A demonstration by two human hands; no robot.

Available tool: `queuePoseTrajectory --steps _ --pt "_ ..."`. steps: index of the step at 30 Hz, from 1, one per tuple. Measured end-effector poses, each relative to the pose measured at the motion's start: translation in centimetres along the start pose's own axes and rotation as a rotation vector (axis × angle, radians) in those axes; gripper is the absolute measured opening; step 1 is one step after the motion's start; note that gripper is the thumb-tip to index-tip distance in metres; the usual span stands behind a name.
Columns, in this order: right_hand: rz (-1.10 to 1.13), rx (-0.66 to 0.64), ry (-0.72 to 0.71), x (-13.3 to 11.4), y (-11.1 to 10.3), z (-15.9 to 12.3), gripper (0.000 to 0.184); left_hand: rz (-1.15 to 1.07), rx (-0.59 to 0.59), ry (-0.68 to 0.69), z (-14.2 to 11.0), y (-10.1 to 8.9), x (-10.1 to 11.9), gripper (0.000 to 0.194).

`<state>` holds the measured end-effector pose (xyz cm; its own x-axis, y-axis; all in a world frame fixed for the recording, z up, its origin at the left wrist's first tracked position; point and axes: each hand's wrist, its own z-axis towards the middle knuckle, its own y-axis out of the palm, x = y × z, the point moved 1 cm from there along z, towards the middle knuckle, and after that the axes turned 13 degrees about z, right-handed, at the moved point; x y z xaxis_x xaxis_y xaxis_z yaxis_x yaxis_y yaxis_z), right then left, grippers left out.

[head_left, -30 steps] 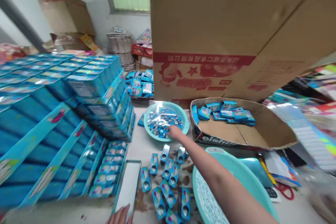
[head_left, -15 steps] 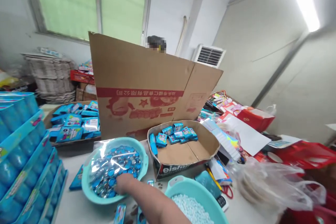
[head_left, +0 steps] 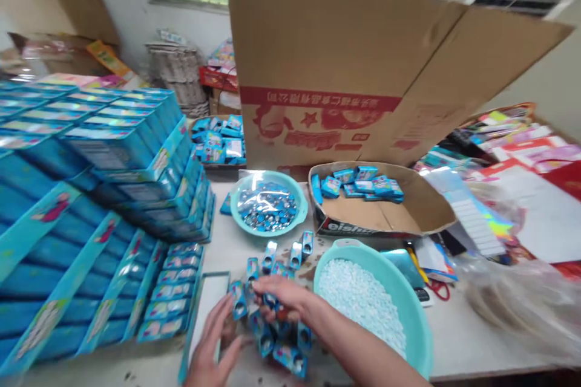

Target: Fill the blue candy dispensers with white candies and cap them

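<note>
My left hand is open at the front edge, fingers spread and slightly blurred, its fingertips close to a small blue box. My right hand has curled fingers over a cluster of small blue boxes with round holes in their ends. Something blue shows beneath its fingers, but what it grips I cannot make out. Behind the cluster stands a turquoise bowl of shiny blue and silver round pieces. A larger turquoise basin of pale blue tablets sits beside my right forearm.
Tall stacks of blue display trays fill the left side, with an open narrow blue tray beside them. A cut-down carton holds several blue boxes. An upright cardboard sheet rises behind. Scissors and plastic bags lie right.
My right hand has left the bowl of shiny pieces and come back to the blue boxes. My left hand has come into view. The camera has tilted down and turned left.
</note>
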<state>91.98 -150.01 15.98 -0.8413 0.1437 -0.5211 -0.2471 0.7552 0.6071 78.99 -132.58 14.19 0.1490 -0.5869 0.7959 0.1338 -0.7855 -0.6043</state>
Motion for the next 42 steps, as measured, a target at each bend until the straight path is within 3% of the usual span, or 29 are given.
queuePoseTrajectory --steps 1,4,8,12,17,22,25,32,37,42 --pt "0.04 -0.041 0.077 2.6 0.3 -1.5 0.066 -0.025 -0.187 0.028 0.0 0.6 1.1 0.051" --pt "0.171 -0.058 0.188 8.5 0.1 -4.8 0.068 -0.1 -0.432 -0.137 -1.6 2.4 3.4 0.045" --pt "0.41 -0.032 0.283 11.7 -1.4 -6.4 0.066 -0.329 -0.418 -0.437 -4.7 4.2 3.8 0.046" --pt "0.658 0.034 0.296 11.9 -2.7 -7.2 0.058 -0.484 -0.232 -0.725 -4.7 4.0 2.6 0.061" --pt "0.773 0.182 0.16 12.0 -4.6 -8.9 0.038 -0.232 -0.279 -0.636 -1.9 3.6 1.8 0.042" --pt "0.774 0.232 0.124 11.9 -5.6 -10.2 0.061 0.137 -0.343 -0.556 -0.7 6.1 2.3 0.007" --pt "0.755 0.23 0.117 11.8 -5.6 -10.4 0.062 0.397 -0.387 -0.536 0.1 7.0 2.9 0.014" --pt "0.622 0.23 0.008 11.4 -6.3 -10.8 0.055 0.843 -0.614 -0.65 3.3 7.0 5.5 0.027" --pt "0.538 0.228 -0.026 11.1 -6.8 -10.6 0.064 0.999 -0.649 -0.618 4.2 7.4 6.4 0.034" --pt "0.582 0.214 -0.045 10.3 -7.1 -10.4 0.065 1.011 -0.638 -0.605 4.0 7.5 5.6 0.032"
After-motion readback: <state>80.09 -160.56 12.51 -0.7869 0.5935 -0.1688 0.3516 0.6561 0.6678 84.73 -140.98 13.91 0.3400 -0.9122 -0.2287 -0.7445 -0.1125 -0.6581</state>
